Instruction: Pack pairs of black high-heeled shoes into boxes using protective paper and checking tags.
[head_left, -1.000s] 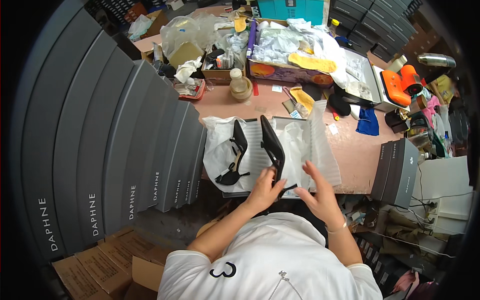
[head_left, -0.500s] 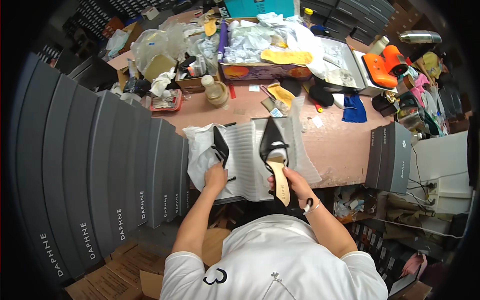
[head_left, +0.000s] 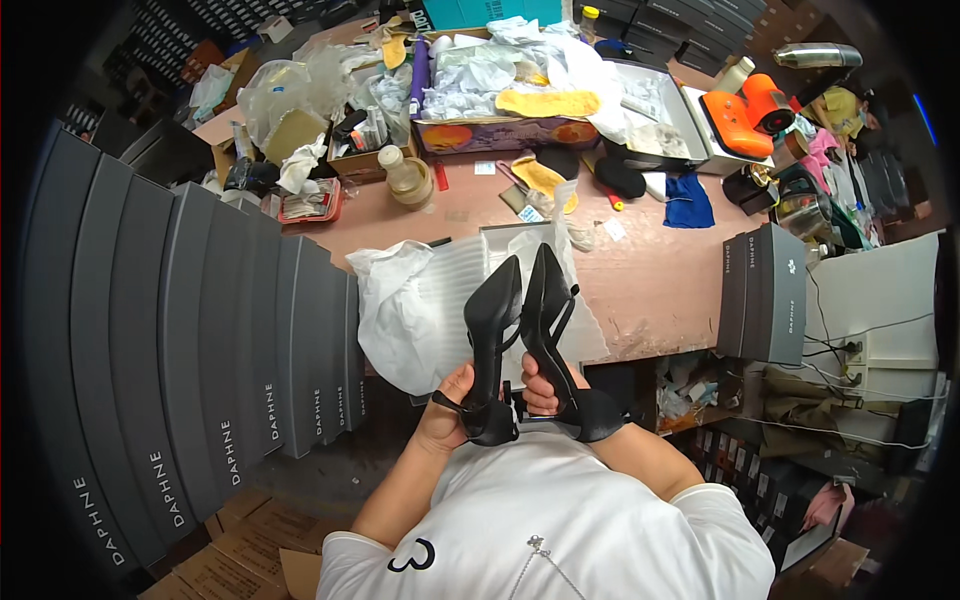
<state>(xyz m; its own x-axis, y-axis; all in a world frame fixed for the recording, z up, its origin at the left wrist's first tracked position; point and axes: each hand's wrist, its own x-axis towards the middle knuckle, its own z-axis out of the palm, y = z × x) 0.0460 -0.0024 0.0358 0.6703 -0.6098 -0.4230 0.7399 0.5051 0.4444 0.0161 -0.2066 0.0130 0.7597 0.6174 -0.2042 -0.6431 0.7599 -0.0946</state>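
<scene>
1. Your left hand point(head_left: 446, 418) has its fingers closed around the left black shoe point(head_left: 488, 345), near its heel.
2. Your right hand point(head_left: 543, 388) grips the right black shoe point(head_left: 541, 300) beside it; both toes point far.
3. Beyond, white wrapping point(head_left: 395, 315) lies on the pink table point(head_left: 655, 285).
4. Grey shoeboxes point(head_left: 235, 320) stand left.
</scene>
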